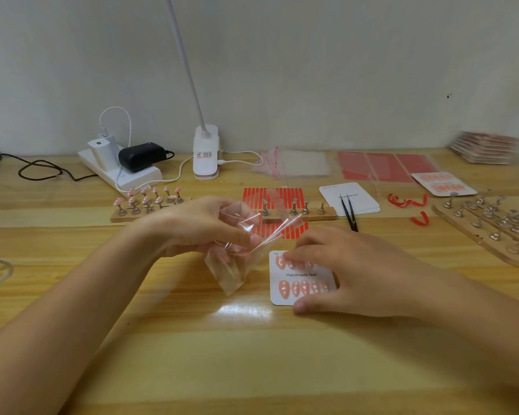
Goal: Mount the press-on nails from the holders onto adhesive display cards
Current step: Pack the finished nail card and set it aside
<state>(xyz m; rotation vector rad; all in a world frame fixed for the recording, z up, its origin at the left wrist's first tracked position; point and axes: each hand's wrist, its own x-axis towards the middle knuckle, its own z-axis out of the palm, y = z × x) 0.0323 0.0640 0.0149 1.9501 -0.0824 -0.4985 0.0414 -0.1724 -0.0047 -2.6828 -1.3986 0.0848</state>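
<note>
From the head camera, the left hand (204, 226) pinches a clear plastic bag (237, 259) between thumb and fingertips, holding it off the wooden table (192, 339) so that it hangs toward 5 o'clock from the grip, its lower corner close to the display card (301, 278). That card, printed "Handmade Nail", lies flat at 3 o'clock from the bag and carries two rows of pink nails (295, 287). The right hand (351, 271) grasps the card, fingers curled over its top edge and thumb pressed at its bottom edge, so the card sits under and to 9 o'clock of the palm. At 12 o'clock from the left hand stands a wooden holder (149, 202) with pink nails on its pegs; at 12 o'clock from the card, a second holder (297, 212) with bare pegs rests over a red adhesive sheet (273, 196). Black tweezers (349, 214) lie across a stack of blank cards (351, 199) at 1 o'clock.
</note>
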